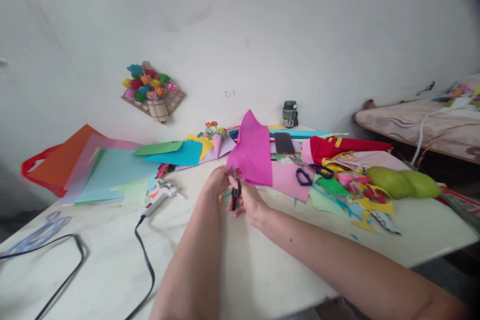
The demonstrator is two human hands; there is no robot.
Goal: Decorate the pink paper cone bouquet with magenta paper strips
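Observation:
A sheet of magenta paper stands up from the middle of the table, its top corner pointing toward the wall. At its lower left edge my left hand is closed on the paper. My right hand grips a small pair of scissors with black handles. The blades point away from me at the lower edge of the sheet, close to my left fingers. Whether the blades are parted is too small to tell.
On the left lie a white glue gun with a black cord and coloured sheets. To the right are a phone, larger scissors, paper scraps and green fruit. A dark jar stands by the wall.

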